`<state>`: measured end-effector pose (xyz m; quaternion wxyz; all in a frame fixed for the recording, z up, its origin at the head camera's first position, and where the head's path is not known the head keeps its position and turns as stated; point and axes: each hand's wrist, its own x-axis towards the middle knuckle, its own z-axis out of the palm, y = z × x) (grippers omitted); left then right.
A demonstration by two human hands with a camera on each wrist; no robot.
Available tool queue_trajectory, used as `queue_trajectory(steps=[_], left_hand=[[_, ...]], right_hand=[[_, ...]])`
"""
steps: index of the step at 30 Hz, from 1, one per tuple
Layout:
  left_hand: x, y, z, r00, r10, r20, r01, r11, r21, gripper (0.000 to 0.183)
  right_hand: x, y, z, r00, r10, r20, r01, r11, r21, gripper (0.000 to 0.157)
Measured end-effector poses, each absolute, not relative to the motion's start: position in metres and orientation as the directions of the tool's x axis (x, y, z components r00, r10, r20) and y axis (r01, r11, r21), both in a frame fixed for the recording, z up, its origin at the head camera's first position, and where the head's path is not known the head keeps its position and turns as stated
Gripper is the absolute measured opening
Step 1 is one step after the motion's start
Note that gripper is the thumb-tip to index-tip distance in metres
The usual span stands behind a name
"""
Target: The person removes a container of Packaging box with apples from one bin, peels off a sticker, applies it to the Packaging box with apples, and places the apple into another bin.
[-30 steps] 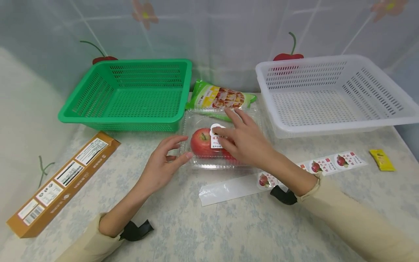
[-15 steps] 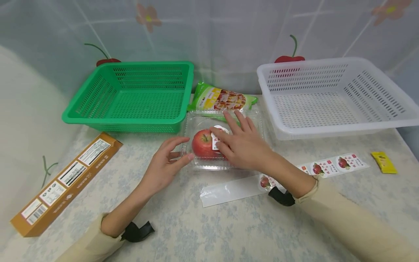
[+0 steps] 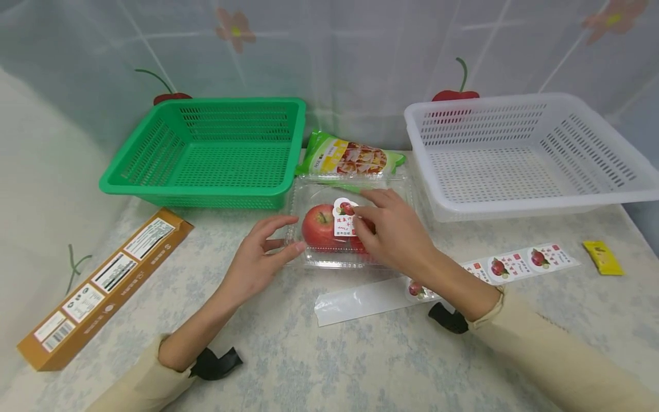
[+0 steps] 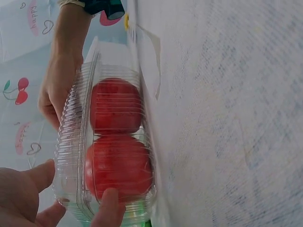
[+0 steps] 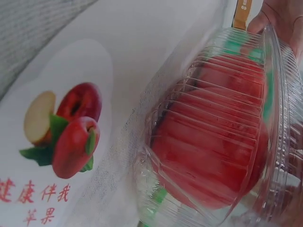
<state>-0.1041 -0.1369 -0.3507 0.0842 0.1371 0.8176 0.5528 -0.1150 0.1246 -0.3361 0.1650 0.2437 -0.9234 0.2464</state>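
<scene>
A clear hinged plastic box [image 3: 319, 258] lies lid-down on the cloth with red apples [image 3: 319, 227] inside. On its lid lies a white apple-picture sticker [image 3: 344, 228], its right part covered by my right hand [image 3: 399, 229]. That hand rests over the lid with bent fingers, fingertips at the sticker's right edge. My left hand [image 3: 255, 260] touches the box's left side, thumb near the front corner and index finger farther back. In the left wrist view a fingertip [image 4: 111, 203] lies against the box's clear wall.
A strip of stickers [image 3: 360, 298] runs under the right forearm. Behind the box lies a green food packet [image 3: 355, 157]. A green basket [image 3: 221, 197] stands left, a white basket [image 3: 515, 200] right. An orange carton [image 3: 110, 286] and a yellow sachet [image 3: 603, 257] lie at the sides.
My right hand's fingers have drawn back from the far part of the lid and bent, sliding rightward over the sticker, which shows more now. The left hand stays at the box's left side.
</scene>
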Motion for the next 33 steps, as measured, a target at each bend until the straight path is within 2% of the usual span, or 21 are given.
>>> queue_trajectory(steps=[5, 9, 14, 16, 20, 22, 24, 27, 29, 33], left_hand=[[-0.103, -0.138, -0.348, -0.948, 0.319, 0.0, 0.111, 0.33, 0.938, 0.048], [-0.103, -0.137, -0.347, -0.943, 0.332, -0.015, 0.091, 0.3, 0.949, 0.047], [-0.103, -0.136, -0.348, -0.943, 0.328, -0.063, 0.036, 0.287, 0.957, 0.049], [-0.103, -0.136, -0.348, -0.942, 0.326, -0.079, 0.02, 0.29, 0.957, 0.05], [-0.103, -0.138, -0.348, -0.935, 0.343, -0.095, 0.006, 0.281, 0.96, 0.052], [-0.104, -0.139, -0.348, -0.93, 0.352, -0.101, 0.0, 0.274, 0.962, 0.053], [-0.104, -0.138, -0.347, -0.926, 0.36, -0.112, -0.018, 0.255, 0.967, 0.055], [-0.105, -0.136, -0.346, -0.924, 0.354, -0.144, -0.071, 0.213, 0.975, 0.06], [-0.107, -0.133, -0.346, -0.925, 0.343, -0.167, -0.112, 0.174, 0.978, 0.063], [-0.111, -0.126, -0.344, -0.92, 0.323, -0.222, -0.196, 0.11, 0.974, 0.067]], right_hand=[[-0.112, 0.125, -0.333, -0.827, -0.361, 0.43, -0.528, 0.763, -0.373, 0.024], [-0.103, 0.131, -0.324, -0.846, -0.313, 0.432, -0.499, 0.751, -0.433, 0.028], [-0.081, 0.155, -0.307, -0.849, -0.152, 0.506, -0.463, 0.675, -0.574, 0.033], [-0.071, 0.169, -0.303, -0.87, -0.048, 0.491, -0.407, 0.632, -0.66, 0.036], [-0.053, 0.203, -0.301, -0.921, 0.19, 0.339, -0.204, 0.505, -0.838, 0.042], [-0.047, 0.222, -0.304, -0.93, 0.31, 0.197, -0.082, 0.345, -0.935, 0.046], [-0.042, 0.239, -0.307, -0.918, 0.394, 0.036, 0.014, 0.121, -0.993, 0.053], [-0.039, 0.261, -0.314, -0.872, 0.462, -0.164, 0.076, -0.203, -0.976, 0.068], [-0.038, 0.273, -0.318, -0.849, 0.472, -0.235, 0.102, -0.29, -0.952, 0.078], [-0.041, 0.288, -0.324, -0.845, 0.457, -0.28, 0.125, -0.34, -0.932, 0.089]])
